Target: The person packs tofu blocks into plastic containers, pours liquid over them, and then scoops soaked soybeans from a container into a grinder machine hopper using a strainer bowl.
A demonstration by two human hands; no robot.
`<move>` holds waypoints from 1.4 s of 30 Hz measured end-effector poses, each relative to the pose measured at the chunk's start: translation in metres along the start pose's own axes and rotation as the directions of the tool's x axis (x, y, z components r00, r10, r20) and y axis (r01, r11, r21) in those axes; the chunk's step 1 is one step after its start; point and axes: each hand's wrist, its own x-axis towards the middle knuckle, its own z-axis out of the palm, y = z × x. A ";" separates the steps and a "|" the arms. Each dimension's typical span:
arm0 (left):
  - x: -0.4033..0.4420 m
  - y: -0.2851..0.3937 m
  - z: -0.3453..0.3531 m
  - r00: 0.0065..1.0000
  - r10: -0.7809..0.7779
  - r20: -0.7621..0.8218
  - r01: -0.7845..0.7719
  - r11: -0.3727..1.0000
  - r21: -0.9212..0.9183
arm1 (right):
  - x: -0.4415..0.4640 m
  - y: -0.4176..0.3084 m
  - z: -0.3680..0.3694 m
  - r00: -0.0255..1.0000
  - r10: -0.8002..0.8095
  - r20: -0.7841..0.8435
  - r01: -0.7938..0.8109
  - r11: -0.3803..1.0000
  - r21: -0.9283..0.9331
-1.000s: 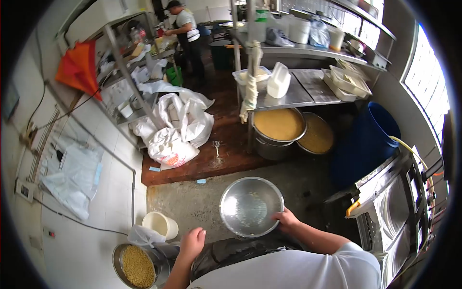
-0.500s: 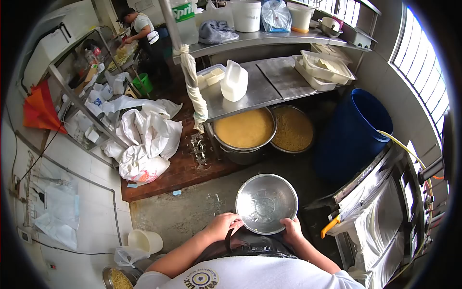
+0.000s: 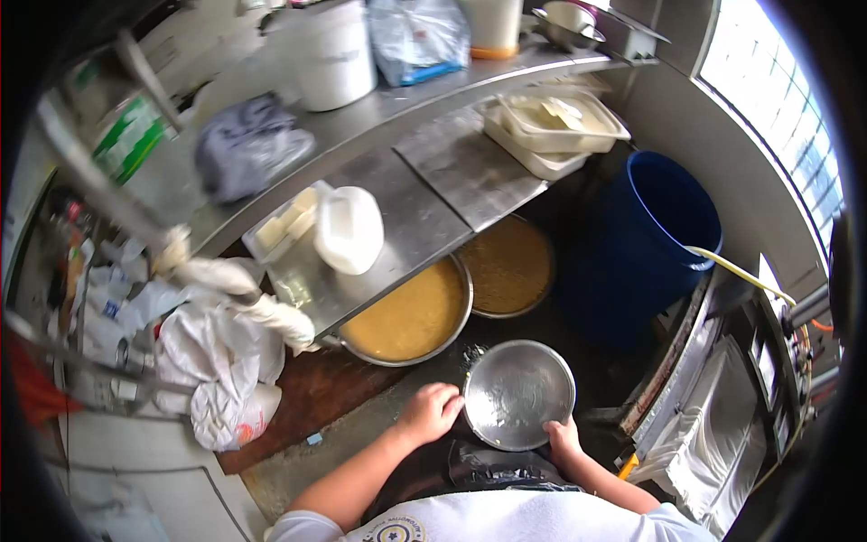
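Note:
A round metal bowl (image 3: 517, 397) is tilted in front of me, its inside wet with a few pale bits. My right hand (image 3: 562, 440) grips its lower right rim, thumb on the inner side. Close by the left rim is my left hand (image 3: 432, 414), its fingers curled closed; whether it touches the rim or holds something small I cannot make out. Past the bowl, a large metal pot (image 3: 406, 316) of yellowish liquid stands partly under the steel table (image 3: 424, 194). Beside it is a second round vessel (image 3: 506, 266) with brownish-yellow contents.
A blue barrel (image 3: 623, 253) with a yellow hose (image 3: 745, 275) stands at the right. White trays (image 3: 551, 135) and a white plastic jug (image 3: 349, 230) sit on the steel table. White sacks (image 3: 217, 361) lie at left. White cloth (image 3: 704, 443) drapes over equipment at right.
My view has turned and come closer to the steel table and pots. The bowl has shifted slightly right and down in view, still in my right hand. My left hand's fingers are more curled.

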 end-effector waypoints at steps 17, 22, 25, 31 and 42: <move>0.431 -0.177 0.105 0.987 -0.150 -0.061 0.127 0.481 0.868 | 0.437 -0.136 -0.009 0.949 -0.260 -0.178 0.131 0.839 -0.529; 0.439 -0.178 0.108 0.990 -0.144 0.005 0.059 0.439 0.897 | 0.631 -0.192 0.022 0.782 -0.620 -0.063 0.370 0.544 -0.753; 0.435 -0.175 0.104 0.986 -0.158 0.054 0.027 0.471 0.882 | 0.733 -0.233 0.044 0.739 -0.674 0.022 0.359 0.366 -0.859; 0.442 -0.187 0.108 0.975 -0.181 0.129 -0.016 0.520 0.854 | 0.835 -0.226 0.085 0.512 -0.747 0.425 0.259 -0.337 -0.905; 0.444 -0.189 0.113 0.976 -0.185 0.119 0.008 0.571 0.821 | 0.828 -0.152 0.072 0.929 -0.367 0.033 0.349 0.847 -0.401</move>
